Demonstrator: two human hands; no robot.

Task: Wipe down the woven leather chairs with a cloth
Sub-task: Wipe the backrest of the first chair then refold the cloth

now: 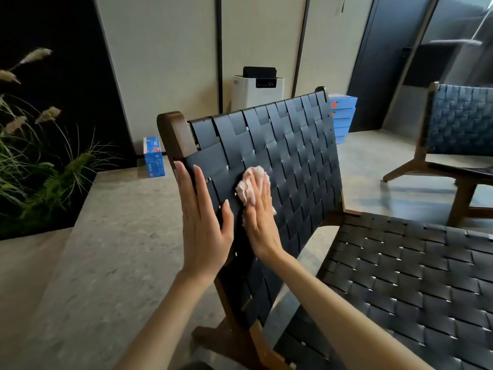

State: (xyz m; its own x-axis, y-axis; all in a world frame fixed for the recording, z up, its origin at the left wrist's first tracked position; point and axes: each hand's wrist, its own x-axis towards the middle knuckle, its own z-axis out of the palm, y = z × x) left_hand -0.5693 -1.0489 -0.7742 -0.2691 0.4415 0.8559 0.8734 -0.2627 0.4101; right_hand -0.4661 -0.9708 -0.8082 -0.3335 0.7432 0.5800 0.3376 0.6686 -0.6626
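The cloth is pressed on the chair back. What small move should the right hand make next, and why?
Probably slide the right hand with the cloth rightward across the backrest: the cloth sits near its left edge, beside the flat left hand, and most of the weave lies to the right.

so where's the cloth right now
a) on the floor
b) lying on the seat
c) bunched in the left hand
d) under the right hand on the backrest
d: the right hand presses the cloth against the backrest with straight fingers, while the left hand lies flat and bare beside it.
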